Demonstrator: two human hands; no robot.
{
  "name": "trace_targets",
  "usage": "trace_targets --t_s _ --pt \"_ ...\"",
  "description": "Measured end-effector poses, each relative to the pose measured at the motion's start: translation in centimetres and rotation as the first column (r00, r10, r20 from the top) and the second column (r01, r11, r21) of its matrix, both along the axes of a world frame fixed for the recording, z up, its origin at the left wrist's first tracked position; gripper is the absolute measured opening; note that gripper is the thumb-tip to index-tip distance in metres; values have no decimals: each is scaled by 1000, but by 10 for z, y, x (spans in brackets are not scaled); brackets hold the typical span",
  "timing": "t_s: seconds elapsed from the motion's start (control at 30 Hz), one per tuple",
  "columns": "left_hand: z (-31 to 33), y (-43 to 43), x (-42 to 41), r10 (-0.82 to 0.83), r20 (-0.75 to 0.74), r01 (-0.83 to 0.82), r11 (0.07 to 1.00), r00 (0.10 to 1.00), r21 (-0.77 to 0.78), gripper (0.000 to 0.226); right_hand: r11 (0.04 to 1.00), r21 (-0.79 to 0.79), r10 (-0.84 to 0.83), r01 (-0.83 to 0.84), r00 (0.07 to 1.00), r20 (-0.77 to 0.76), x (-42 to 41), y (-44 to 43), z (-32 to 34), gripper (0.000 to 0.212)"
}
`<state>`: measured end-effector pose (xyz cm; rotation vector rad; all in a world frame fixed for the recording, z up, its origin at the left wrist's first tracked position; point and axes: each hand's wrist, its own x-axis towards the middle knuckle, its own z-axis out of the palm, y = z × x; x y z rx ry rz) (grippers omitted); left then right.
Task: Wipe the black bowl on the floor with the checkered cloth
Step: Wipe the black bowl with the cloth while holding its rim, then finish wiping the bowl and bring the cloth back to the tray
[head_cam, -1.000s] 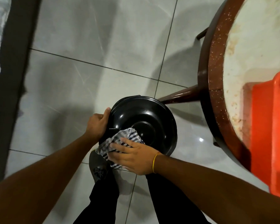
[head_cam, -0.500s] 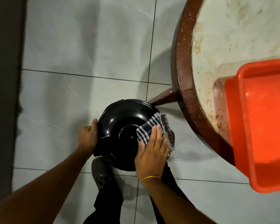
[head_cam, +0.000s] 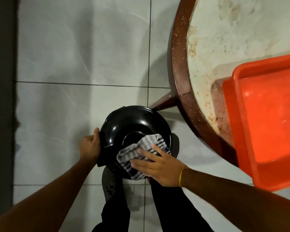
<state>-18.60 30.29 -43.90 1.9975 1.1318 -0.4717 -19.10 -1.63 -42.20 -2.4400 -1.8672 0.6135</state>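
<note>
A glossy black bowl stands on the grey tiled floor, just in front of my feet. My left hand grips its left rim near a small handle, thumb on the edge. A grey and dark-blue checkered cloth lies over the bowl's near right side, reaching into the inside. My right hand presses flat on the cloth with fingers spread, a yellow band on the wrist. The bowl's near rim is hidden under cloth and hand.
A round table with a brown rim and stained pale top stands at the right; one leg slants down beside the bowl. An orange plastic tub sits on it. A dark strip runs along the left. My dark-trousered legs are below.
My right hand slid the cloth from the bowl's near left, round to the right side, and back toward the near right rim. The left hand kept its grip on the left rim.
</note>
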Motion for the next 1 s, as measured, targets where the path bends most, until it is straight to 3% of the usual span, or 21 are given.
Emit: trace_targets --t_s 0.1,0.17,0.27,0.33,0.4,0.47,0.53,0.6,0.63,0.77,0.9,1.0 --pt "7 7 -8 -29 -37 30 1000 999 10 66 998 2 70 -70 997 26 -10 -11 6 79" --pt "14 11 -9 -60 -65 62 998 996 33 66 1000 -21 -13 13 1000 9 -20 -5 11 68" --pt "27 8 -10 -153 -70 163 975 986 153 54 982 -137 -151 132 978 -142 -28 6 24 61" --pt "41 -5 -12 -234 -53 239 935 971 263 24 933 -201 -346 300 901 -262 -33 12 35 54" --pt "65 -26 -12 -395 11 376 882 919 285 20 777 -230 -628 586 692 -356 -36 25 56 57" --pt "93 -49 -17 -613 217 596 790 760 143 38 506 -116 -802 854 417 -427 -30 31 84 52" --pt "127 -75 -17 -760 381 824 566 526 -10 59 274 -283 -849 919 93 -520 -17 31 117 44" --pt "150 -96 -14 -839 435 917 394 327 71 65 153 -336 -837 929 -59 -544 -11 28 140 37" --pt "163 -106 -8 -861 444 936 330 248 119 62 83 -312 -816 946 -115 -566 -5 24 156 44" --pt "208 -134 45 -924 381 957 134 27 259 60 121 -397 -782 910 -159 -602 14 -8 211 64" --pt "279 -180 139 -848 497 934 10 -182 357 20 -79 -116 -767 990 -135 -627 61 -58 296 55" --pt "350 -230 198 -825 508 922 -38 -246 385 13 -193 36 -779 980 -131 -613 92 -102 368 61"
